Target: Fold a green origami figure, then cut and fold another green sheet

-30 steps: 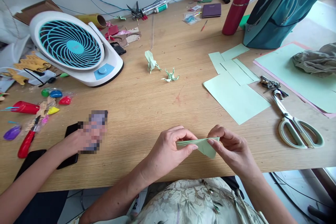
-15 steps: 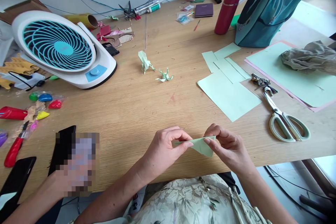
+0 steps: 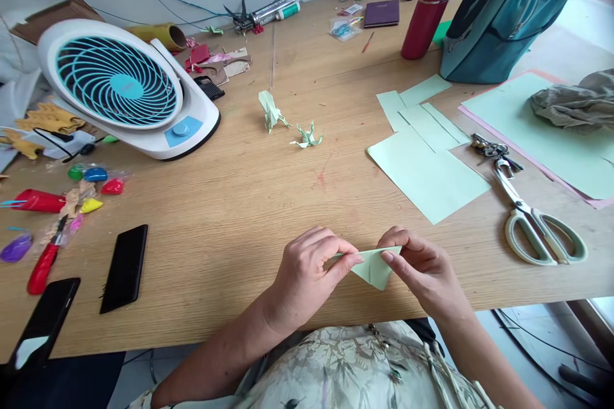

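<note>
A folded piece of pale green paper (image 3: 375,266) is held just above the near edge of the wooden table (image 3: 249,204). My left hand (image 3: 307,275) pinches its left end between thumb and fingers. My right hand (image 3: 422,271) pinches its right corner, thumb on top. Both hands are closed on the paper. Two finished green origami figures (image 3: 271,112) (image 3: 307,136) stand farther back in the middle of the table.
Green paper sheets (image 3: 426,172) and scissors with keys (image 3: 532,220) lie to the right. A white-and-teal fan (image 3: 127,86), coloured craft bits (image 3: 91,182), a black comb (image 3: 125,266) and a phone (image 3: 43,319) sit left. A red bottle (image 3: 426,16) and teal bag (image 3: 508,13) stand behind.
The other person's hand and arm at the lower left have left the view, leaving the black comb on the table. My hands have drawn slightly closer along the paper.
</note>
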The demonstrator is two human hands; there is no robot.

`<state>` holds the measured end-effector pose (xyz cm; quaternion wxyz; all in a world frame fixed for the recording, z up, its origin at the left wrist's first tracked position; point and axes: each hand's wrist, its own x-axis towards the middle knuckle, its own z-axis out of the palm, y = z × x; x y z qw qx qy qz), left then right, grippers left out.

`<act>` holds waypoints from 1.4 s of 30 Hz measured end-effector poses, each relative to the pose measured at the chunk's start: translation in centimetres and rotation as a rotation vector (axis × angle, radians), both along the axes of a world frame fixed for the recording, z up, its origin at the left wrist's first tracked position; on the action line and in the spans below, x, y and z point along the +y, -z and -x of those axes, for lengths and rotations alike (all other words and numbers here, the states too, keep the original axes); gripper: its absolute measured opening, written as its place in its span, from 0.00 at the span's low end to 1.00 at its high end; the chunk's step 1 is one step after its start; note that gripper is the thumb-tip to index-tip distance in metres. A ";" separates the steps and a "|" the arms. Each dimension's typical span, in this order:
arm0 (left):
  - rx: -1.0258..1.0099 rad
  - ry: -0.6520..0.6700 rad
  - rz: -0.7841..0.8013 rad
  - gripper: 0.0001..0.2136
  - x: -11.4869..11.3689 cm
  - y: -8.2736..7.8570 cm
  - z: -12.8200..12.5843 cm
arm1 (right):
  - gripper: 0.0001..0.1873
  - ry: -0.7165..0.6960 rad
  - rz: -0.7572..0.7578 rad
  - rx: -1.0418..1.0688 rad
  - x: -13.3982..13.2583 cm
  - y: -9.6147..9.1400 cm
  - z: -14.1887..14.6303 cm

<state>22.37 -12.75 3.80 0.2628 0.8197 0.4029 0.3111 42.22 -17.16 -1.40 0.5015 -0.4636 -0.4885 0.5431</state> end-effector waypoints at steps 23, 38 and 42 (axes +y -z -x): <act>-0.004 -0.031 0.202 0.07 -0.2 0.2 0.1 | 0.03 0.016 0.019 -0.061 0.1 0.2 1.0; -0.014 -0.042 0.271 0.06 -0.1 -0.2 -0.1 | 0.09 0.038 0.059 -0.091 -0.1 0.5 1.0; -0.042 -0.024 0.320 0.06 -0.1 -0.2 -0.1 | 0.10 0.033 0.055 -0.115 -0.1 0.4 1.0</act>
